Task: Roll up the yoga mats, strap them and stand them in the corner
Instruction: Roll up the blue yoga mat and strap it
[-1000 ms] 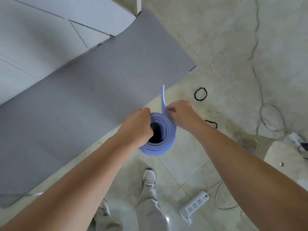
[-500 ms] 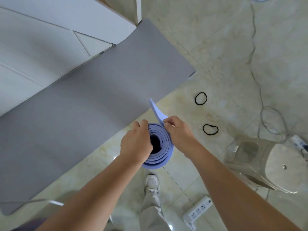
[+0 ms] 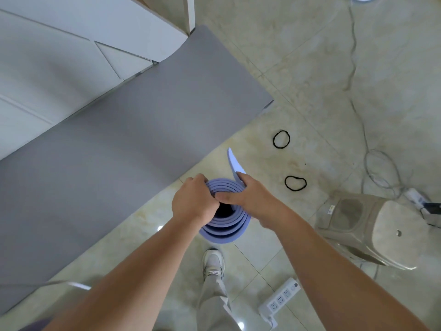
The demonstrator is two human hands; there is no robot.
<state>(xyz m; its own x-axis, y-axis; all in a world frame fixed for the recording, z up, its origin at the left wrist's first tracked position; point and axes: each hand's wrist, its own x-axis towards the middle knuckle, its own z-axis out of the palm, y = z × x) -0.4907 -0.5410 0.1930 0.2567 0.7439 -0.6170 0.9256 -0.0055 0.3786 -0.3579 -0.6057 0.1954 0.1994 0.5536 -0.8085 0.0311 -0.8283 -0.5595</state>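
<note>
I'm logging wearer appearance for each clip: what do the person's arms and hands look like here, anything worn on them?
Both arms are bare to the frame's edge, with no sleeves in view. The left hand and right hand wear no gloves, and no rings, watch or wristband show from this side. No marks visible.

Bright even daylight, small glare spots on glossy floor tiles (image 3: 160,228), wide-angle bending at edges

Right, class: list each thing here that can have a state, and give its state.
Purple mat: rolled, upright, unstrapped, outer flap loose.
Grey mat: unrolled, flat on floor.
Two black bands: lying loose, unused.
Left hand: gripping roll's rim.
Right hand: holding roll at flap.
</note>
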